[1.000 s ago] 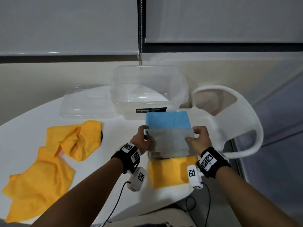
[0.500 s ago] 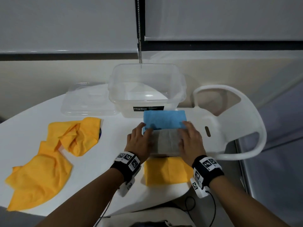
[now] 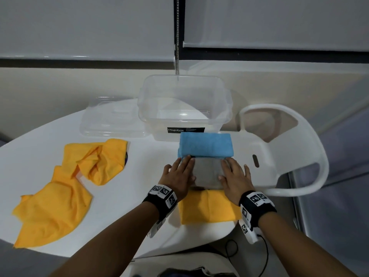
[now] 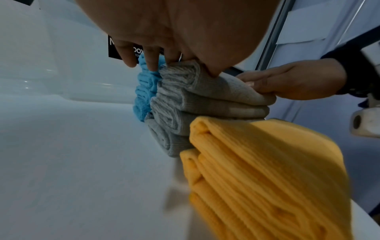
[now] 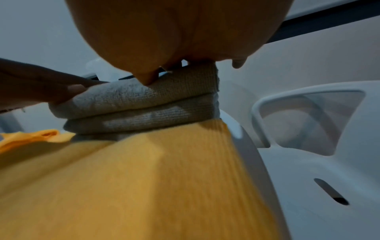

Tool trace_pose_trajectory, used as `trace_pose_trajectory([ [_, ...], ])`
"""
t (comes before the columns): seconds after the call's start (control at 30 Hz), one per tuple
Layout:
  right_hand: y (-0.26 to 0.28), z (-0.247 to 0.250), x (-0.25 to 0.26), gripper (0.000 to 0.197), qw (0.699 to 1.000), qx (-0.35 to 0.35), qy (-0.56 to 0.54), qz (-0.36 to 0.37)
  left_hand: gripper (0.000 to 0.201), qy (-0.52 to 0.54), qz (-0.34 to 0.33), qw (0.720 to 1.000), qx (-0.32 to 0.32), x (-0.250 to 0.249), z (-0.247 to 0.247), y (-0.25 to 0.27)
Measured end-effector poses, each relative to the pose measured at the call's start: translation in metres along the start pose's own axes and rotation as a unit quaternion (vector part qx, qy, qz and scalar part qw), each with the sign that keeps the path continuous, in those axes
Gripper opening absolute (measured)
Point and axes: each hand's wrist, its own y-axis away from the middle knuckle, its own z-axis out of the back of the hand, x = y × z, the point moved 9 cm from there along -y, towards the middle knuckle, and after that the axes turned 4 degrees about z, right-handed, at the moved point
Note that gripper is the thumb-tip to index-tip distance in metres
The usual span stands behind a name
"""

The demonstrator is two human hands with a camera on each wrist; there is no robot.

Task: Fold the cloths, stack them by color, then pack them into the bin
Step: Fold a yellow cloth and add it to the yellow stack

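Quick update from my end: the grey cloth is down. A second ago I had it pinched up by its far corners; now both hands lie flat on the grey stack [image 3: 207, 172], left hand [image 3: 178, 176] on its left end, right hand [image 3: 233, 176] on its right end, fingers straight and pressing, not gripping anything.

The wrist views show a few folded grey layers squashed under the palms. That stack sits between the blue stack [image 3: 205, 145] on the far side and the folded yellow one [image 3: 207, 208] on the near side, touching both as far as I can tell.

So grey looks finished to me. The bin [image 3: 184, 108] at the far edge holds nothing yet, lid [image 3: 111, 118] beside it on the left. Two loose yellow cloths [image 3: 65, 186] on the left are not folded, so I'd guess those come next.
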Motion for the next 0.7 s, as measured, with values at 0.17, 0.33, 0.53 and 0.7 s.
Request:
trace_pose_trajectory([
  [0.17,-0.001,0.042,0.037,0.049,0.989,-0.138,-0.014,0.049,0.063,0.046,-0.005,0.998,-0.053,0.027,0.023,0.015],
  [0.33,-0.012,0.058,0.110,0.045,0.970,-0.203,-0.078,0.107,0.060,0.070,0.058,0.992,-0.090,0.113,0.025,0.041],
  [0.53,-0.054,0.000,0.226,0.030,0.974,-0.087,-0.119,0.173,0.036,0.089,0.219,0.969,-0.069,0.261,0.011,0.093],
  [0.7,-0.090,-0.051,0.322,0.036,0.971,0.076,-0.128,0.189,0.046,0.106,0.267,0.953,-0.091,0.337,0.031,0.104],
])
